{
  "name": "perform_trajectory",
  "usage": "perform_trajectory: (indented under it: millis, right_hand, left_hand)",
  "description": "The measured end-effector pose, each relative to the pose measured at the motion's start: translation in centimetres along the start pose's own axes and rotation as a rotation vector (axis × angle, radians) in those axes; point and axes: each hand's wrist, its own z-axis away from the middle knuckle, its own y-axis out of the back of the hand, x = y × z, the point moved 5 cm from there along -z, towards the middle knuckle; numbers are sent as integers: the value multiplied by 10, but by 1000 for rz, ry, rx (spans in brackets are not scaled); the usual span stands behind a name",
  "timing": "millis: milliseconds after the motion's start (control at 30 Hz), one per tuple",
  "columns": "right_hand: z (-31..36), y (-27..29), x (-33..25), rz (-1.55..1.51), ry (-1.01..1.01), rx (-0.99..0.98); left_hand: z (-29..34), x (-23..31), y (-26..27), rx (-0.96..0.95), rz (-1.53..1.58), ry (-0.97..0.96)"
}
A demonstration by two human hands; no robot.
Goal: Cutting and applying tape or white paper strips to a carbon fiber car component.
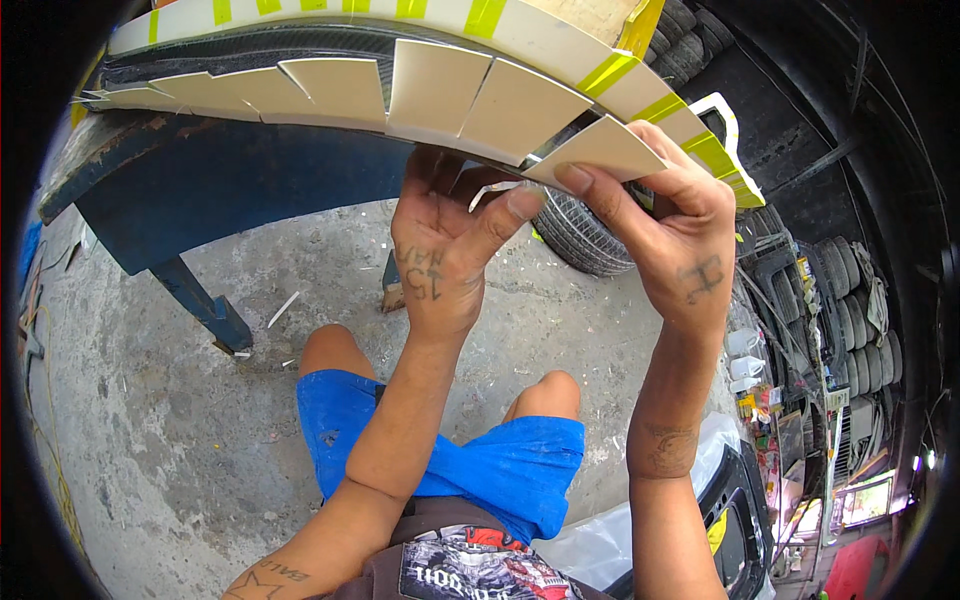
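Observation:
In front of me runs a long curved panel with a dark, woven-looking surface [240, 62]. Cream-coloured card pieces [435, 90] overlap in a row along its near edge. My right hand [690, 225] pinches one cream card piece [600, 152] at the row's right end, thumb on its face and fingers behind. This piece lies askew, with a dark gap between it and its neighbour. My left hand [440, 240] is curled under the panel's lower edge just left of that piece. Its thumb points right, below the card, and its fingertips are hidden in shadow.
Beyond the panel curves a white strip [570, 50] with yellow-green tape. A dark blue stand [250, 175] supports the left side. One tyre [585, 235] lies below my hands; more tyres [850, 320] are stacked right. White jugs [743, 370] and a black frame [735, 500] are lower right.

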Motion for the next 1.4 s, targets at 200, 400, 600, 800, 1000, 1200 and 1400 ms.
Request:
perform_trajectory:
  millis: [200, 400, 600, 800, 1000, 1200, 1400]
  right_hand:
    - [1, -3, -1, 19, 92, 33]
    - [2, -2, -4, 59, 140, 48]
    - [4, -2, 0, 33, 167, 53]
    - [6, 5, -1, 31, 294, 3]
    - [7, 8, -21, -102, 404, 24]
    - [4, -3, -3, -107, 93, 44]
    - [2, -7, 0, -48, 63, 20]
  left_hand:
    - [-3, -1, 1, -3, 1, -17]
    - [-6, 0, 0, -18, -14, -5]
    - [-8, -4, 6, -4, -53, 5]
    - [-9, -4, 5, -3, -65, 7]
    - [-11, -2, 7, -11, -59, -9]
    - [-13, 2, 6, -59, -37, -3]
    - [-13, 6, 4, -80, -77, 25]
